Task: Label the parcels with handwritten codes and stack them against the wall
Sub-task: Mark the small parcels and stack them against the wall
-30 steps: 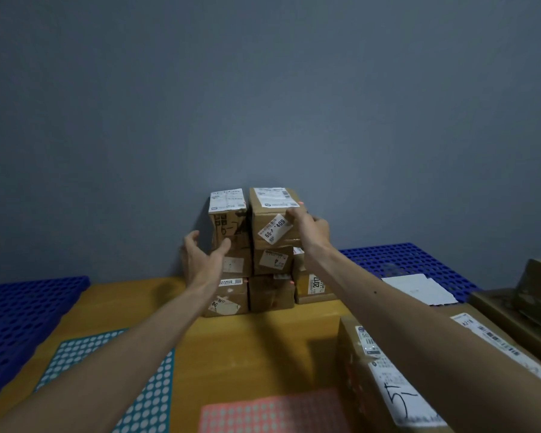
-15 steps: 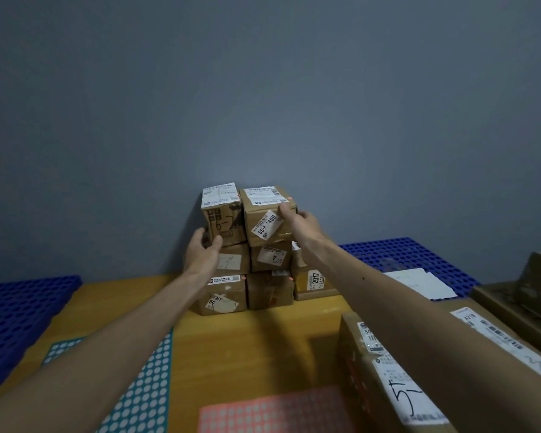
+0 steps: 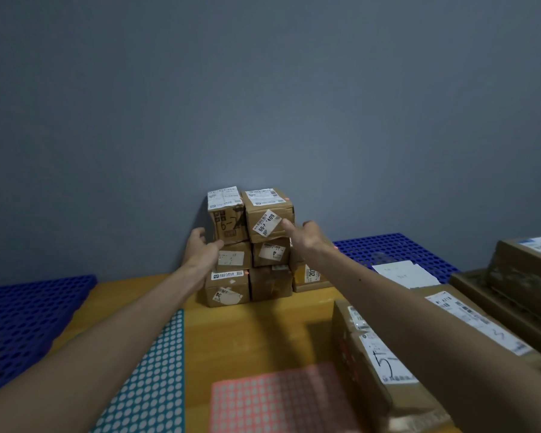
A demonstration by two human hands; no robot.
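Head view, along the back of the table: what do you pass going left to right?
blue mat → left hand → parcel stack → right hand → white paper → large brown parcels

A stack of parcels (image 3: 267, 284) is seen piled three high on the table (image 3: 263, 317), against the grey wall (image 3: 263, 89). The left grip (image 3: 203, 255) is held loosely spread at the stack's left side, with its thumb at the lower edge of the top left parcel (image 3: 228, 225). The right grip (image 3: 306, 240) is laid beside the top right parcel (image 3: 267, 207), with its thumb stretched onto the slanted label (image 3: 267, 226). Nearer the camera, a teal dotted sheet (image 3: 150, 379), a pink dotted sheet (image 3: 278, 398) and a larger parcel (image 3: 375, 379) with handwriting on it are set on the table.
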